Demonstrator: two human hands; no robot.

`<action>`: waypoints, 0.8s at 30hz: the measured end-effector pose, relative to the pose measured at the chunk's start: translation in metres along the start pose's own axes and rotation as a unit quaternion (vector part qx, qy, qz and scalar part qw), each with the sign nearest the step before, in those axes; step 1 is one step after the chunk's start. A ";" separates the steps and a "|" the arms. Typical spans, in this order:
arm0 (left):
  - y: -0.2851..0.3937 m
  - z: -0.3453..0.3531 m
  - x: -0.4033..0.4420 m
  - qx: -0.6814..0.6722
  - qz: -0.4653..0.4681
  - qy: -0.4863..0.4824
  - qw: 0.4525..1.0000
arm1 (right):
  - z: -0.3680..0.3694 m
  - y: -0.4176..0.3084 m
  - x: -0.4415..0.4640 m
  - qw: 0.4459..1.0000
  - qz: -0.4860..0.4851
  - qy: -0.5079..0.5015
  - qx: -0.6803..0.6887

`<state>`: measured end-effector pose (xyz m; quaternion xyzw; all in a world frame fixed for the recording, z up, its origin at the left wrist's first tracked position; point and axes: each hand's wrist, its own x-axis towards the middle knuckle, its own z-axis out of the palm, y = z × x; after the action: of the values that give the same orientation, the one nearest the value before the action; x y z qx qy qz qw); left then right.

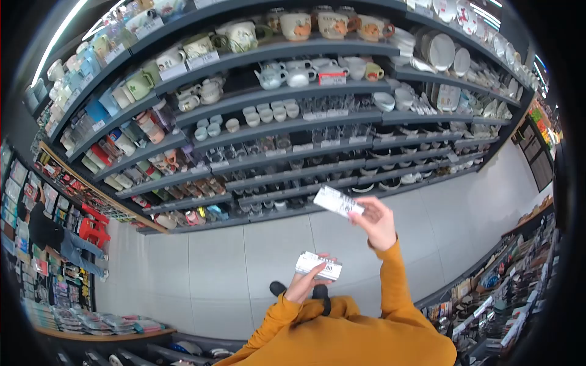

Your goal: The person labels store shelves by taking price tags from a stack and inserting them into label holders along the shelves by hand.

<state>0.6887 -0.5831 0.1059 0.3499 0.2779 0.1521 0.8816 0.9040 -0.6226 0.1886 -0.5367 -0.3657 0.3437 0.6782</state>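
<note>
My left hand (305, 282) is closed around a small stack of white price tags (310, 266), with the thumb lying across the top one. Farther forward and to the right, my right hand (375, 224) pinches a single price tag (332, 200) by its right end. That tag is held out in the air toward the shelves, apart from them. The print on the tags is too small to read fully. Both arms are in mustard-yellow sleeves.
Ahead, a long curved shelf unit (293, 149) carries mugs (296, 26), teapots (299, 74), cups, glasses and bowls. A person (46, 226) bends near a red stool (94, 229) at the left. Racks of goods (513, 293) stand close at the right; a low display of packets (97, 320) is at lower left.
</note>
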 end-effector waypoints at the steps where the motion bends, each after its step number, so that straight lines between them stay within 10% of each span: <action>1: -0.004 0.001 0.000 0.007 -0.008 -0.002 1.000 | -0.003 -0.007 0.003 1.000 0.000 -0.004 -0.007; 24: -0.029 0.019 0.003 -0.013 0.024 0.070 0.997 | -0.044 -0.024 0.017 0.999 -0.014 -0.034 -0.015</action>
<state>0.7045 -0.6124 0.0960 0.3331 0.3283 0.2011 0.8607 0.9527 -0.6335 0.2074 -0.5298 -0.4012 0.3464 0.6621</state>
